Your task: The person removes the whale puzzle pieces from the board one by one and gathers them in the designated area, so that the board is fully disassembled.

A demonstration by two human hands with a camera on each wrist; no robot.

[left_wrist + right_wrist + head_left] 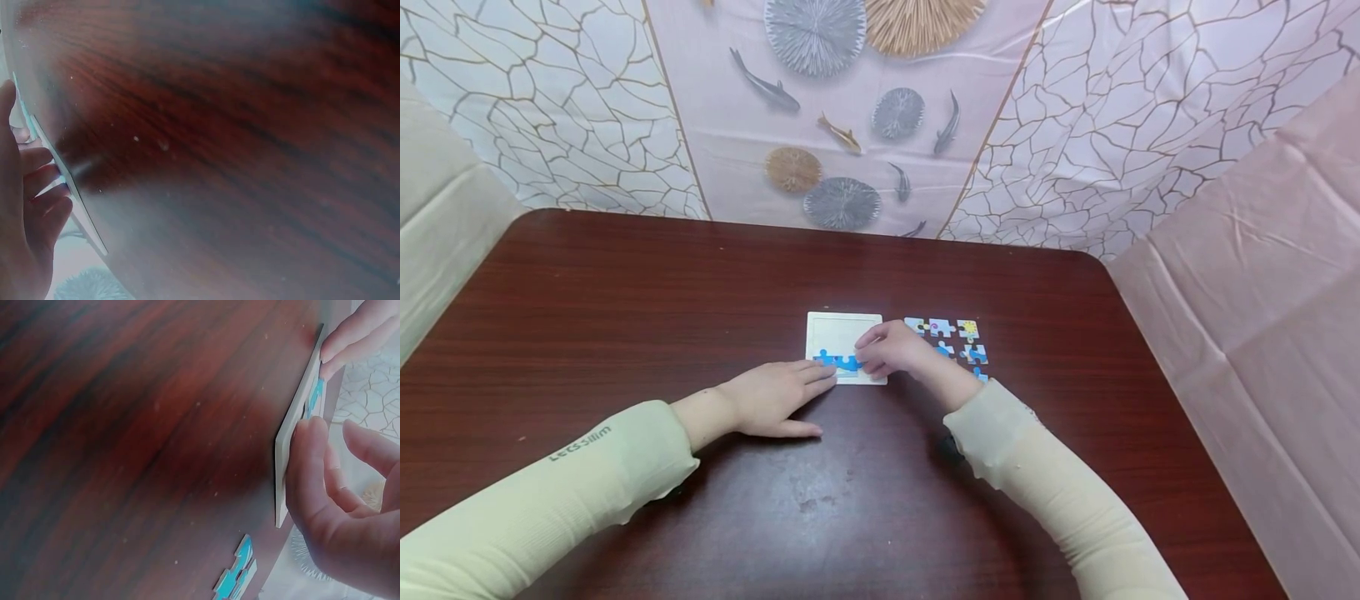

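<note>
A pale puzzle tray (pixel 846 316) lies on the table with blue jigsaw pieces (pixel 847 362) along its near side. My left hand (pixel 775 398) lies flat, fingertips over the tray's near left corner and thumb spread on the tabletop. Over the tray's right part, my right hand (pixel 891 350) touches down with bent fingertips. In the right wrist view its fingers (pixel 306 469) rest at the tray (pixel 281 469), the fingertips apart and no piece visible between them. The left wrist view shows the left hand (pixel 37 206) at the tray's edge (pixel 78 197).
Several loose jigsaw pieces (pixel 967 328) with blue, white and yellow print lie right of the tray, partly hidden by the right hand and wrist. The dark wooden table (pixel 647 317) reaches back to a patterned cloth (pixel 850 125).
</note>
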